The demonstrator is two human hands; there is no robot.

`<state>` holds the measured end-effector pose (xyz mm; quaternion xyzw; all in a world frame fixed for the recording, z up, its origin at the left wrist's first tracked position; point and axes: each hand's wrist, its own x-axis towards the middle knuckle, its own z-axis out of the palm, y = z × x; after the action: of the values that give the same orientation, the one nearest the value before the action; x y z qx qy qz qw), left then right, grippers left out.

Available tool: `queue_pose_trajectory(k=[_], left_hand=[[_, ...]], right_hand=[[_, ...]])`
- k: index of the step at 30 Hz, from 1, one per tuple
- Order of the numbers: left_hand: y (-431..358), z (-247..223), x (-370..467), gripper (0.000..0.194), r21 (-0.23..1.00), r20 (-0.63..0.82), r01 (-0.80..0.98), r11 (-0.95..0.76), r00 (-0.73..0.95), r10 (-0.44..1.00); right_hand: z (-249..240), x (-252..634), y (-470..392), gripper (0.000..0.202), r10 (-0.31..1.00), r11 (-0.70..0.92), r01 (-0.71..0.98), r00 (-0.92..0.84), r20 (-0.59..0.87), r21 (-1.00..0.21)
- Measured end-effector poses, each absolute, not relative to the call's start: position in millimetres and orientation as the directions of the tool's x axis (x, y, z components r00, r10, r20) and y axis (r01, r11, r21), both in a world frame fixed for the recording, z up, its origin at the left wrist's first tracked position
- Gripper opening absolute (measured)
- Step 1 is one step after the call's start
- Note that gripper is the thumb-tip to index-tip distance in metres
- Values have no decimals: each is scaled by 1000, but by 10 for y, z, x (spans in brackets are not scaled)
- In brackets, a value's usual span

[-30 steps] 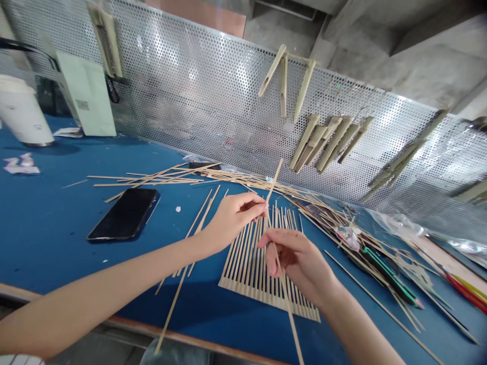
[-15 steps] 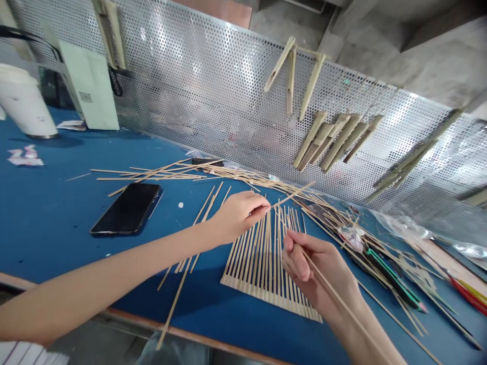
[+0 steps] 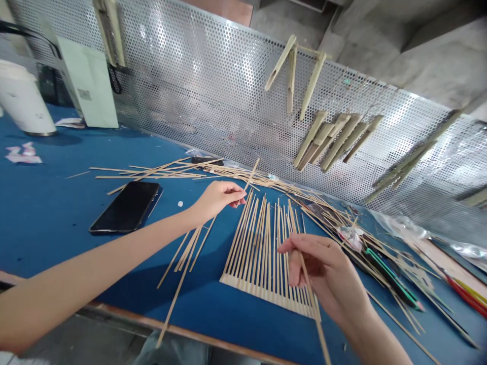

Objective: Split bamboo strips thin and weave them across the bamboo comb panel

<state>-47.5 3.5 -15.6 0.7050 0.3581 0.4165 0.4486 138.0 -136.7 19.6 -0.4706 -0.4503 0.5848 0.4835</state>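
Note:
Strips fan out on the blue table from a pale comb-like bamboo piece (image 3: 266, 296). Over its upper left corner, my left hand (image 3: 224, 196) pinches a thin strip (image 3: 252, 173) that sticks up past the fingertips. My right hand (image 3: 323, 268) is above the right part of the comb, its fingers closed round another thin strip (image 3: 319, 329) that slants down toward the table's front edge. Several loose strips (image 3: 186, 253) lie left of the comb, partly beneath my left forearm.
A black phone (image 3: 127, 208) lies on the left, with a white cup (image 3: 25, 99) and a pale green bag (image 3: 93, 83) behind. Strips, a green-black cutter (image 3: 393, 279) and plastic scraps cover the right. A perforated metal panel (image 3: 213, 96) stands behind.
My left hand has moved left, away from my right hand, and its strip now points more steeply upward. The strip in my right hand has swung to a steeper slant.

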Motion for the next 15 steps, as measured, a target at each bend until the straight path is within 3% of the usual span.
queue_pose_trajectory(k=[7,15], left_hand=[[-321,-126,-496,23,996,82,-17,-86,522,849],[-613,-133,-419,14,998,-11,-41,46,615,788]], right_hand=[[135,1386,-1198,21,1000,-30,-112,-13,-28,-993],[69,1377,-993,18,999,-27,-188,40,-35,-982]])
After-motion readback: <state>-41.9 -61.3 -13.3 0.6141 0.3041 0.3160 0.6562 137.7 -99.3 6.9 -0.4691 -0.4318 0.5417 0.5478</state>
